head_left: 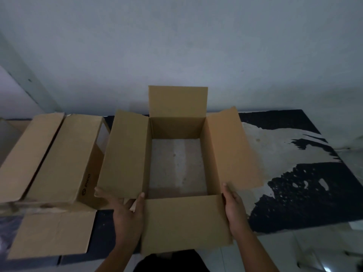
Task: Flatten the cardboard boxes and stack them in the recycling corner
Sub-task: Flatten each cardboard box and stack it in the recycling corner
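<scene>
An open-topped cardboard box [177, 127] stands in the middle of a dark table [306, 195] whose surface is worn into pale patches. All four of its top flaps are spread: the far flap [177, 101] stands upright against the grey wall [176, 46], the left flap [123, 154] and right flap [233, 150] splay outward, and the near flap [186, 222] hangs toward the person over the table's front edge. The box has no closed bottom, so the pale table surface shows through it. The left hand [127, 211] is at the near-left corner, its fingers spread fairly straight beneath the left flap and its thumb lying against the corner where that flap meets the near one. The right hand [233, 207] lies flat along the near-right corner, fingers straight and pointing away from the person, pressing the outside of the box; its thumb is hidden. Neither hand is curled round anything. Just beside the box on the left, touching or nearly touching its left flap, a second cardboard box [64, 158] lies with its own flaps open and a small dark print on its side. Pale floor tiles [294, 252] show at the lower right.
</scene>
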`<state>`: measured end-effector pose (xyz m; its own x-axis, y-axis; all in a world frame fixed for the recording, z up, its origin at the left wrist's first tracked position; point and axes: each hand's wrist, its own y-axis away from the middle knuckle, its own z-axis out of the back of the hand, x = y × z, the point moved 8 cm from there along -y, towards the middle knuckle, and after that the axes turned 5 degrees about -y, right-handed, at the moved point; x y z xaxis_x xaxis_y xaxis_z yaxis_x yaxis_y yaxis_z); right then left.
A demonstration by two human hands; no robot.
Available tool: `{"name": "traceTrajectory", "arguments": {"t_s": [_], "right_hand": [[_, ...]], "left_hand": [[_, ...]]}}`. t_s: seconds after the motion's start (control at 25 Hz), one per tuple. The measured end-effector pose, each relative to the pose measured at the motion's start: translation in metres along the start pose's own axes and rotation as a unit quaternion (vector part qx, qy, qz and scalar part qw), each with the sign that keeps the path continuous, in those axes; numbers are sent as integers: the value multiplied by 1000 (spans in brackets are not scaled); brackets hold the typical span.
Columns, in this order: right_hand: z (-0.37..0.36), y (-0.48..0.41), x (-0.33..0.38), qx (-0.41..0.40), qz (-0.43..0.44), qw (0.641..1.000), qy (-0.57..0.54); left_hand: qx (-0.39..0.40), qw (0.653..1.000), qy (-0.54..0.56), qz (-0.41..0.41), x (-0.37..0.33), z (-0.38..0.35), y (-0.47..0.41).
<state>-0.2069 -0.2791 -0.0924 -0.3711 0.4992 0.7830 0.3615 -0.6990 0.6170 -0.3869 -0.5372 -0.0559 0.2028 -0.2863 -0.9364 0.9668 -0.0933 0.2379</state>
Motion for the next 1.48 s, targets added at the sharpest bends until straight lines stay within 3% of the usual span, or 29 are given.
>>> {"name": "traceTrajectory", "arguments": {"t_s": [0.24, 0.36, 0.44, 0.68, 0.76, 0.88, 1.0, 1.12, 1.24, 1.32, 1.4, 1.48], "right_hand": [[-4, -2, 4, 23, 44, 998, 33], [-7, 1, 20, 41, 99, 994, 28], [-13, -2, 24, 71, 117, 990, 36], [0, 0, 21, 120, 128, 980, 93], [8, 7, 20, 141, 135, 973, 125], [16, 26, 12, 171, 107, 969, 140], [20, 40, 7, 201, 89, 963, 155], [17, 53, 8, 242, 119, 946, 182], [27, 46, -10, 261, 69, 947, 175], [26, 47, -16, 277, 44, 947, 156], [17, 51, -7, 319, 45, 945, 46], [-11, 65, 9, 400, 50, 915, 23]], "left_hand": [[-38, 998, 38, 38, 27, 26, 9], [50, 998, -33, 4, 24, 21, 2], [102, 995, -21, 1, 17, 13, -3], [157, 985, 52, 51, 2, -17, -19], [184, 982, 20, 29, -10, -27, -26], [282, 959, -25, 21, -12, -51, -32], [369, 921, 73, 100, -2, -68, -31], [392, 892, 161, 156, 6, -68, -31], [410, 872, 211, 165, 9, -69, -29], [410, 885, 175, 132, 6, -71, -28], [397, 899, 155, 99, -3, -74, -23], [375, 912, 145, 76, -14, -77, -19]]}}
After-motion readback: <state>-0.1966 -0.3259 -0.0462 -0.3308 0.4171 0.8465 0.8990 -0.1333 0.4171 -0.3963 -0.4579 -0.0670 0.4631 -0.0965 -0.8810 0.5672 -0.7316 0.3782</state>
